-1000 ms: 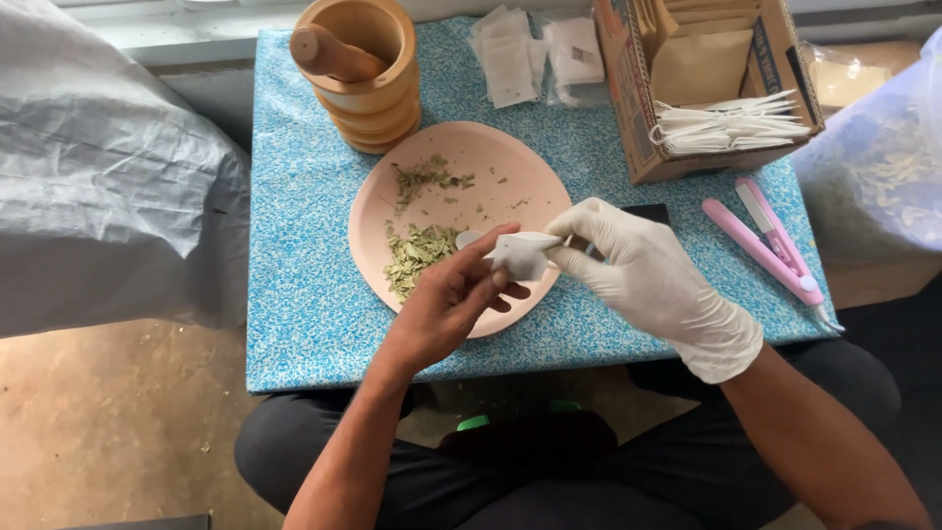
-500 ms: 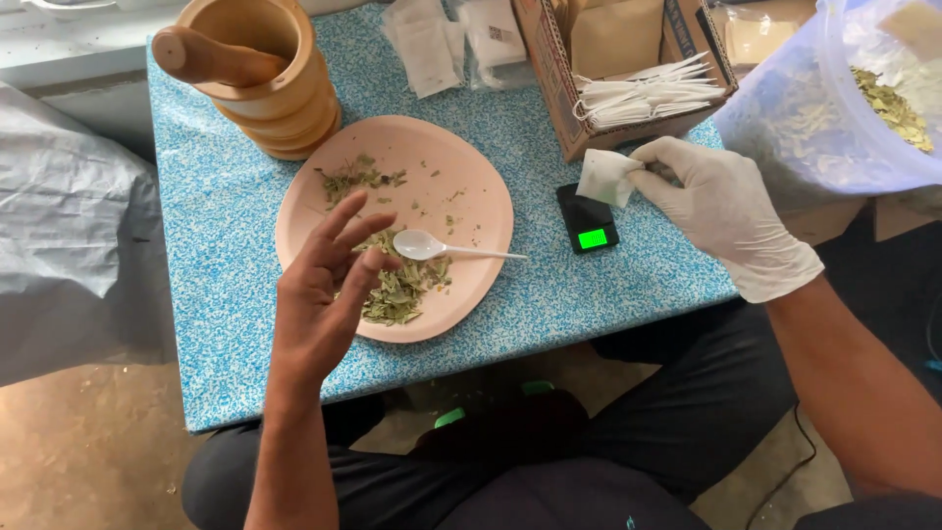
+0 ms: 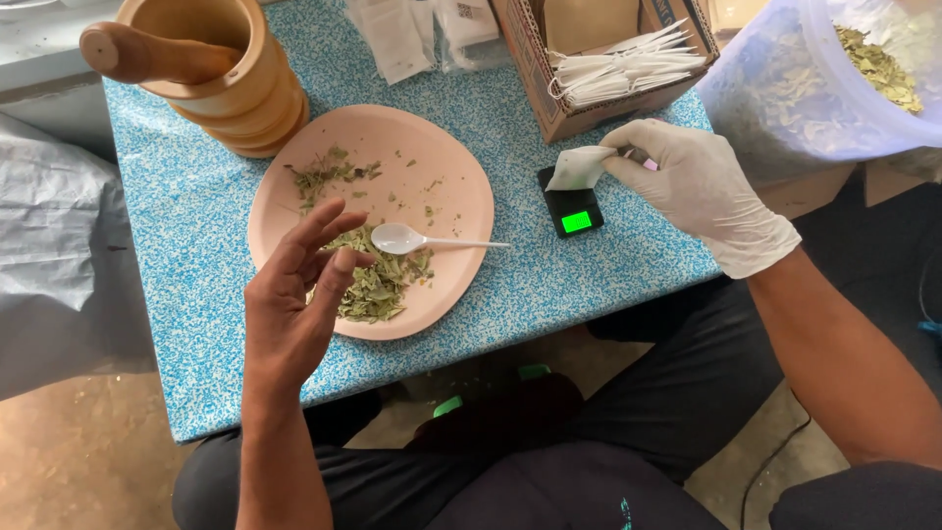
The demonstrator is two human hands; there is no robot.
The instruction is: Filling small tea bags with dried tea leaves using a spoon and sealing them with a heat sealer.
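My right hand [image 3: 702, 191], in a white glove, pinches a small white sachet [image 3: 577, 168] just above a little black scale [image 3: 570, 208] with a lit green display. My bare left hand [image 3: 294, 299] hovers empty with fingers spread over the near left edge of a pink plate [image 3: 451, 167]. On the plate lie crushed green leaves [image 3: 371, 287] and a white plastic spoon [image 3: 422, 240].
A wooden mortar with pestle [image 3: 211, 74] stands at the back left of the blue speckled table [image 3: 186, 285]. A cardboard box [image 3: 589, 64] of white sachets sits at the back. A clear bag of dried leaves [image 3: 834, 79] is at right.
My right hand carried the sachet from over the plate to the scale. My left hand let go of it and opened. The spoon now lies on the plate.
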